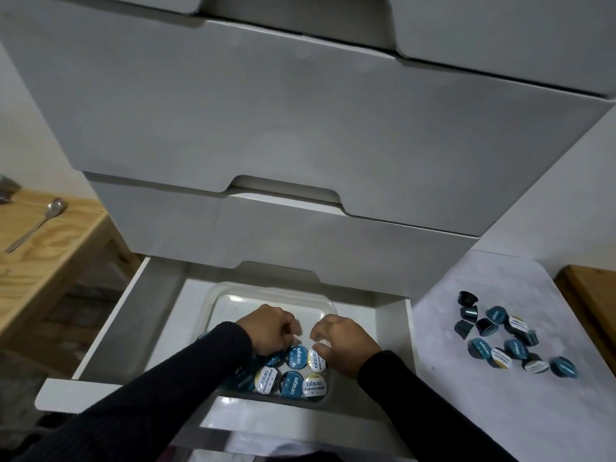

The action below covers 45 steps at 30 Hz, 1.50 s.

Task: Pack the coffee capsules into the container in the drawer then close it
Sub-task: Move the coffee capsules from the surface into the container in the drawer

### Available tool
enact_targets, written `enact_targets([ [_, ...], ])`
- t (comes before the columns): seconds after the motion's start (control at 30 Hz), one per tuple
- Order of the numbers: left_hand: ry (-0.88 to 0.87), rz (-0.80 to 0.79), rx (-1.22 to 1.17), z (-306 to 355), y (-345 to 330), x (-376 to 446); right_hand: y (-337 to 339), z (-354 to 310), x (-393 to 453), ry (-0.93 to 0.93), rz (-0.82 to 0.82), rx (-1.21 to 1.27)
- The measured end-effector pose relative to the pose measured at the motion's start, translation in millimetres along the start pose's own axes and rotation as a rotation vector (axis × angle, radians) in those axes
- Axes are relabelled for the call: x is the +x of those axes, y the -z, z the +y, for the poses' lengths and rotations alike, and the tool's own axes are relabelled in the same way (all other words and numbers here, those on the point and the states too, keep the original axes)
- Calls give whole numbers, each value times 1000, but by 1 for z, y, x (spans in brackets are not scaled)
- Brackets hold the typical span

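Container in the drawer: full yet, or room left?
Partly full. Capsules fill the near end of the clear container; its far half shows bare floor.

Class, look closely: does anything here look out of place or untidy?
Yes. Loose capsules lie scattered on the white surface right of the drawer, several tipped on their sides, while those in the container sit in neat rows, labels up.

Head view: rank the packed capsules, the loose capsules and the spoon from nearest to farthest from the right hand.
From the right hand:
1. Packed capsules, in the container just left of it, under the fingers.
2. Loose capsules, on the surface to the right.
3. Spoon, far left on the wooden table.
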<state>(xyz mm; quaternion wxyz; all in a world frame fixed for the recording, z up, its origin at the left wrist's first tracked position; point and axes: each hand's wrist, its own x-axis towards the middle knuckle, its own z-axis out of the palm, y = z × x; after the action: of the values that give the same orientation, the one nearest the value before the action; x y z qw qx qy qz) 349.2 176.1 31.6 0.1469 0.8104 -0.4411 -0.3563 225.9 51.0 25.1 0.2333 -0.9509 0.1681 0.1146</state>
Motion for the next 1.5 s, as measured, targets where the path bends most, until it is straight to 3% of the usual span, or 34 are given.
enact_targets([
  [0.13,109,57,199,11,-10,-8,-5,3,-9,-20,48,-44],
  [0.3,114,318,203,39,-29,-29,-14,-3,-31,36,450,-54],
  [0.5,112,524,162,73,-48,-46,-4,6,-60,-5,551,-154],
  [0.67,34,687,188,108,-64,-33,19,35,-89,-32,648,-90],
  [0.97,-121,709,98,222,-131,12,45,161,-146,-58,741,-93],
  [1.1,-190,697,104,255,-166,27,33,227,-166,-131,688,-90],
  [1.33,-56,483,-148,287,-210,84,14,306,-174,-218,539,-43],
  [1.5,51,399,-279,294,-221,136,19,324,-157,-250,520,101],
])
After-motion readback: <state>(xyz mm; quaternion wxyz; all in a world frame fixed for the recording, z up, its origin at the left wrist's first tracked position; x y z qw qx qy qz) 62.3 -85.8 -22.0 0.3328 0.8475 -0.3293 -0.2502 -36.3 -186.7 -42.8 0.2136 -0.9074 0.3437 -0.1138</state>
